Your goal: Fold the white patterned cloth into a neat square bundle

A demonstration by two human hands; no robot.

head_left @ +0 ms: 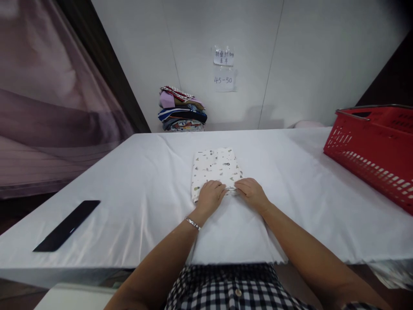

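Both fingers (222, 186) on folded cloth (215, 165), near edge

**One head-worn view, looking down the counter**

Worn at head height, the camera looks forward and down over the white counter (135, 181), close above the near edge, facing the wall at 12 o'clock; a red basket (374, 150) at 2 o'clock.

A garment-folding workstation, not a home: a white-sheeted table (135, 181) under the fingers (222, 186), stacked clothes (182, 110) beyond them by a bare wall, a handwritten sign (223, 69) above, a red basket (377, 148) to their right.
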